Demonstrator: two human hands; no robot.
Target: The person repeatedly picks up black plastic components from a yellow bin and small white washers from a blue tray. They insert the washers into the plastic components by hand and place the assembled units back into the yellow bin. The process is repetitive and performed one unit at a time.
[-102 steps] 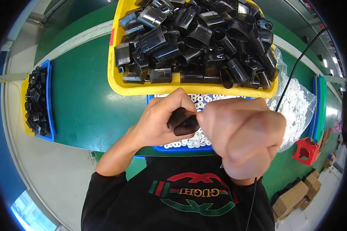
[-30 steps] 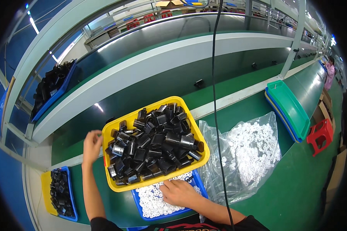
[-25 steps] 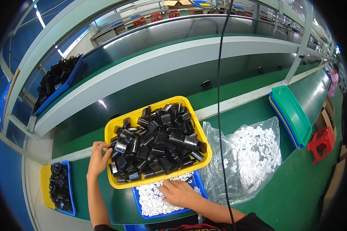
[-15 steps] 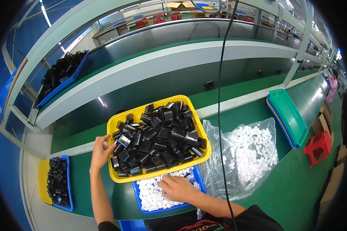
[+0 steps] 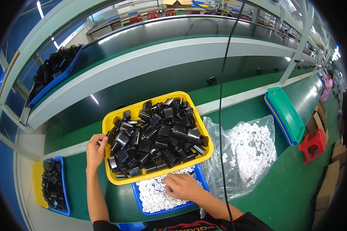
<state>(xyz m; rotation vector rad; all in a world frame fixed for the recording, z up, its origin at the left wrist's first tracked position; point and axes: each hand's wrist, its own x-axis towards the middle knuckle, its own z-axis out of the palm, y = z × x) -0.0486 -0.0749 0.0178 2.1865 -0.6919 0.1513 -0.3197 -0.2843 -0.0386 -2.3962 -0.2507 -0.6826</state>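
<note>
A yellow tray (image 5: 108,178) piled with short black tubular plastic pieces (image 5: 144,145) is in front of me. At its left rim is my left hand (image 5: 95,151), thumb and fingers closed; whatever they hold is hard to make out. Below the tray's near edge a blue tray (image 5: 137,200) holds many small white rings (image 5: 153,198), and the yellow tray overlaps its far part. My right hand (image 5: 182,187) is over the white rings, its fingers curled in a pinch. Its fingertips are partly hidden, so I cannot see what is between them.
To the right lies a clear plastic bag (image 5: 250,152) of white rings, then stacked trays with a green one (image 5: 286,115) on top. A red stool (image 5: 312,145) stands beyond. Black pieces fill trays at the left (image 5: 52,181) and upper left (image 5: 56,69). A black cable (image 5: 221,115) hangs in front.
My left hand has drawn back leftward from the black pieces to the outside of the yellow tray's rim. My right hand stays over the white rings, its fingers curled tighter. The view has shifted slightly.
</note>
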